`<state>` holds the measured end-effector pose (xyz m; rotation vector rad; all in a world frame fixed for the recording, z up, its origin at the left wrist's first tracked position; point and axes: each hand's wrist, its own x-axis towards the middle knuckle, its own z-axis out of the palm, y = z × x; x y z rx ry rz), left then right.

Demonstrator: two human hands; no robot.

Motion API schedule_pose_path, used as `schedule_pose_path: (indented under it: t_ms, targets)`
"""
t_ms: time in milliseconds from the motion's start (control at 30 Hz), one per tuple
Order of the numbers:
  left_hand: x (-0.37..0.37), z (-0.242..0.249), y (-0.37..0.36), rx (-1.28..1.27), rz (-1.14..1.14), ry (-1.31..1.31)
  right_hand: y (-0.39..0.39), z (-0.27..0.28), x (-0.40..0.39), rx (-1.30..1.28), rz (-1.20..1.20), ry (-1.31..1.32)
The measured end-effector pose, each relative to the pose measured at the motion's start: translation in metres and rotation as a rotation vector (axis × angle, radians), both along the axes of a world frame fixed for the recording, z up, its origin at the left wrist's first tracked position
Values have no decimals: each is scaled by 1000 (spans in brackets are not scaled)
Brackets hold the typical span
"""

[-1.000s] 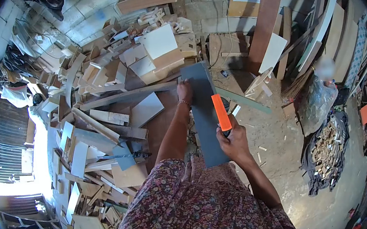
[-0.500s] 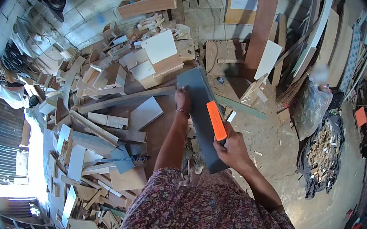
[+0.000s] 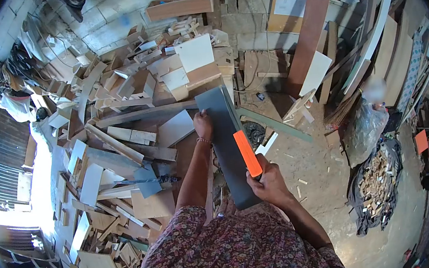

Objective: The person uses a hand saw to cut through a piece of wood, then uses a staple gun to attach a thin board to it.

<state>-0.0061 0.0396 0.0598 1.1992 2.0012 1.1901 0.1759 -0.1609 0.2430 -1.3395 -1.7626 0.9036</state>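
A long dark grey board (image 3: 227, 148), seemingly with a raised edge along its right side, is held in front of my body and tilted slightly left at its far end. My left hand (image 3: 203, 126) grips its left edge near the far end, fingers closed around it. In my right hand (image 3: 271, 183) is an orange hand tool (image 3: 247, 153) with a dark grip; its long orange top overlaps the board's right edge. The tool's underside is hidden, so I cannot tell its exact kind.
Wood offcuts and white panels (image 3: 194, 51) are heaped on the left and at the back. A greenish strip (image 3: 277, 124) lies on the floor ahead. Tall planks (image 3: 311, 27) lean at the right, above a dark sack of wood scraps (image 3: 376, 181).
The board's far end has swung left and slightly down, with my left hand on it. My right hand and the orange tool have shifted a little left and down.
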Motion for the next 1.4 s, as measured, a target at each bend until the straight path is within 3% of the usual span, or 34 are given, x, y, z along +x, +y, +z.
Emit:
schedule_pose_path:
  t_ms: [67, 133, 267, 433, 533, 633, 700, 767, 933, 1100, 1133, 1400]
  targets:
    - [-5, 1, -7, -3, 17, 42, -1, -2, 1, 43, 76, -17]
    - [-14, 1, -15, 12, 22, -136, -2, -7, -2, 31, 95, -44]
    - [-23, 4, -15, -52, 76, -151, -3, -11, -9, 8, 127, -42]
    - [-21, 13, -21, -43, 82, -10, -9, -7, -8, 123, 135, -9]
    - [-22, 9, -23, 53, 107, 1, -14, -4, -9, 12, 190, -13]
    - [-23, 0, -33, -121, 53, 16, -19, -6, -14, -43, 149, -77]
    - [-31, -31, -32, -45, 42, 121, -23, -10, -14, 86, 137, -87]
    - [-35, -36, -38, 26, 32, 220, -27, -16, -15, 55, 138, -68]
    - [-38, 1, -54, -84, 124, 44, -32, -14, -22, 100, 177, -84]
    - [-29, 16, -45, -61, 75, 62, -26, 2, -18, -64, 107, -1]
    - [-27, 13, -42, -54, 79, 90, -25, -10, -18, 31, 92, 4]
    - [-8, 4, -32, 28, -50, 126, -43, -10, -25, 4, -94, 51]
